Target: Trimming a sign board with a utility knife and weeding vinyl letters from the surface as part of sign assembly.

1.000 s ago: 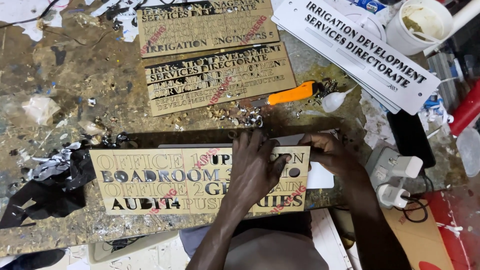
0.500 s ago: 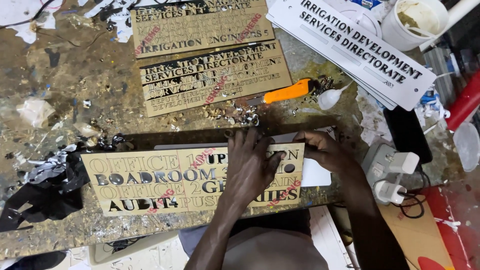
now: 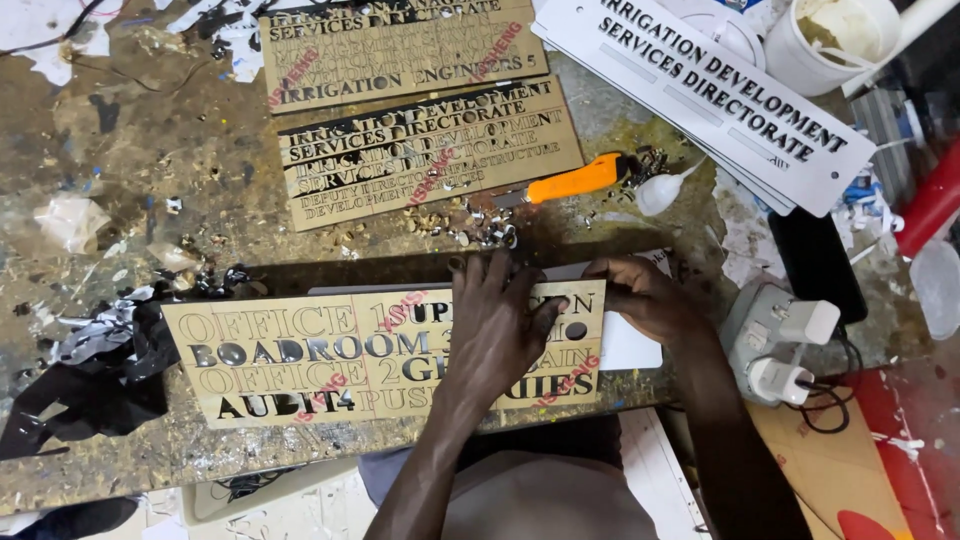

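Low in the frame's centre, the left hand (image 3: 495,335) lies flat and open on the gold lettering sheet (image 3: 300,360), pinning it; the right hand (image 3: 645,300) pinches its right edge, steadying it.

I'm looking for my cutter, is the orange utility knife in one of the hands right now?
No, the orange utility knife lies on the workbench above the gold lettered sheet, apart from both hands.
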